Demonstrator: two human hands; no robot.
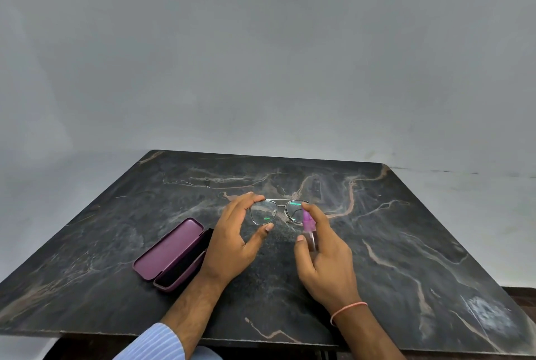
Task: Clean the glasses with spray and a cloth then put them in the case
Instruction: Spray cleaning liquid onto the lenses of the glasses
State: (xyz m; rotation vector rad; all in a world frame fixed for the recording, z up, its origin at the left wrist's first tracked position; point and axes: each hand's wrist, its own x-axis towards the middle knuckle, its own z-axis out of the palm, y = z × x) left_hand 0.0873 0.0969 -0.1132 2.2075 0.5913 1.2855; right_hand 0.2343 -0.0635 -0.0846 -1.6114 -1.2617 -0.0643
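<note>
Right of the open case point(171, 255), above the tabletop point(406, 243): left hand point(235, 240) pinches the glasses point(278, 211) by one lens rim; right hand point(324, 255) grips the spray bottle point(309, 229), nozzle near the other lens. Spraying step. Next likely needs a cloth; none visible.

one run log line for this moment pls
phase: spraying | left hand: holds metal-framed glasses | right hand: holds purple-capped spray bottle at lens | purple case: open on table

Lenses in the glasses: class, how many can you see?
2. One lens by the left hand; the other lens partly behind the spray bottle in the right hand.
</note>
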